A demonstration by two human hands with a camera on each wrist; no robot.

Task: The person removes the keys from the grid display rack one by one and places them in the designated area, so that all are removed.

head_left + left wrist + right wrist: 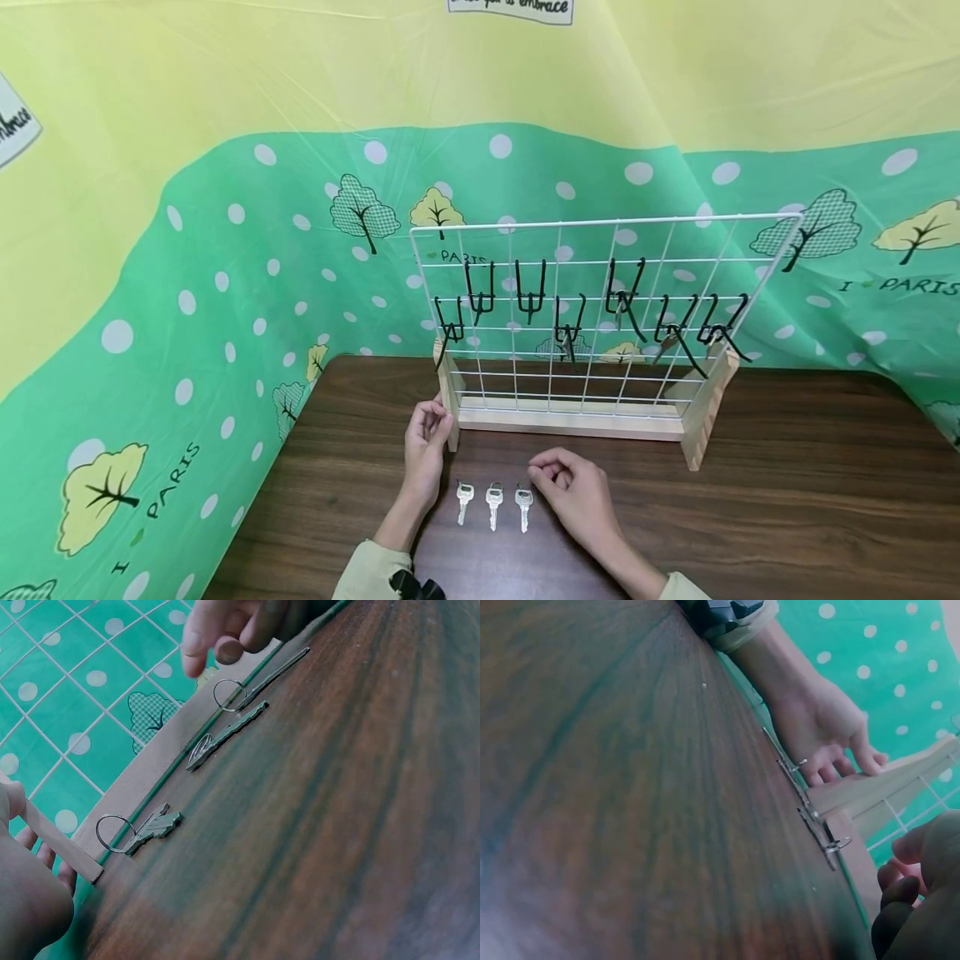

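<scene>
Three silver keys, each with a small ring, lie in a row on the wooden table: a left key (465,503), a middle key (493,507) and a right key (523,508). Behind them stands a white wire grid rack (551,379) on a pale wooden base. My left hand (427,446) grips the rack's left wooden leg (447,400), thumb on the near side and fingers partly hidden behind. My right hand (573,492) hovers just beyond and right of the right key, fingers loosely curled around nothing. In the left wrist view its fingertips (229,649) hang above a key ring.
Several black double-prong hooks hang on the grid, including an upper hook (531,292) and a right hook (720,329). A key (667,340) hangs from one on the right side. The rack's right wooden leg (708,408) stands on the table (817,475). A patterned cloth (247,225) rises behind.
</scene>
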